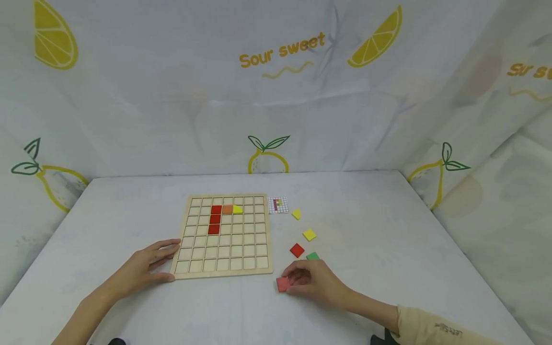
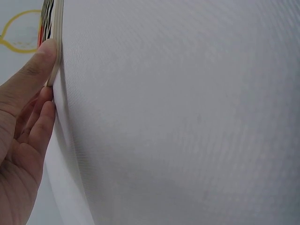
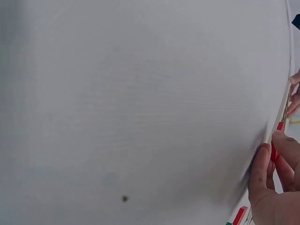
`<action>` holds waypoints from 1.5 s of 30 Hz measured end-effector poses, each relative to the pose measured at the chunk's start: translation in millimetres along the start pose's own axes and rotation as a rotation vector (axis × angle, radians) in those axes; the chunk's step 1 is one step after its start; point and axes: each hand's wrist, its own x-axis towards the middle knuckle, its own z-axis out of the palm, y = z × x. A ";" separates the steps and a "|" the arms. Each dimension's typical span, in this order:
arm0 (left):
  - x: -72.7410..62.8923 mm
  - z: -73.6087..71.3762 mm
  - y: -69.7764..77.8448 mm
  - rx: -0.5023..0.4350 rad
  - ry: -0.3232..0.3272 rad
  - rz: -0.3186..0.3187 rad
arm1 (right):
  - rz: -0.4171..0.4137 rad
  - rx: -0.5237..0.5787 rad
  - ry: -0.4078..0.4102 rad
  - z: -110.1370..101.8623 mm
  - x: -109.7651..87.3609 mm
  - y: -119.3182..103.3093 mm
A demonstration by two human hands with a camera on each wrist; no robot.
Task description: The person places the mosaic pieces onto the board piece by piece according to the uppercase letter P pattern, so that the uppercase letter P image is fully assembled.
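Note:
A wooden grid board [image 1: 268, 239] lies flat on the table, with three red squares, an orange square [image 1: 227, 209] and a yellow rounded piece [image 1: 237, 209] in its cells. My left hand [image 1: 144, 263] rests its fairly straight fingers and thumb against the board's left edge and near corner; the left wrist view shows the thumb [image 2: 40, 63] on that edge. Just off the board's near right corner, my right hand [image 1: 316, 282] pinches a red square tile [image 1: 282, 284] between thumb and fingers. The right wrist view also shows this tile [image 3: 275, 147].
Right of the board lie a loose red square [image 1: 297, 250], a yellow square [image 1: 309, 234], a yellow rounded piece [image 1: 296, 214] and a green piece [image 1: 313, 256] partly behind the right hand. A small printed pattern card [image 1: 278, 205] sits by the board's upper right corner.

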 end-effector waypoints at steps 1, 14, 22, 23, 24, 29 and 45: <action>-0.1 0.1 0.1 -0.001 0.000 -0.001 | 0.026 0.034 0.000 -1.2 0.3 -0.3; 0.1 0.3 0.6 -0.011 0.003 -0.006 | 0.208 0.257 0.116 -14.9 -0.6 -6.6; -1.0 2.6 -2.7 -0.010 0.017 0.036 | 0.242 0.200 0.173 -22.1 7.0 -11.7; -1.2 2.9 -3.2 -0.006 0.022 0.043 | 0.242 0.213 0.172 -22.6 8.2 -12.1; -1.4 3.2 -3.5 -0.001 0.026 0.047 | 0.242 0.225 0.171 -23.0 9.4 -12.2; -1.3 2.5 -2.9 -0.002 0.023 0.041 | 0.251 0.257 0.183 -24.5 16.8 -13.9; -0.2 0.4 0.3 0.045 0.013 0.006 | 0.230 0.254 0.190 -15.8 46.8 -18.1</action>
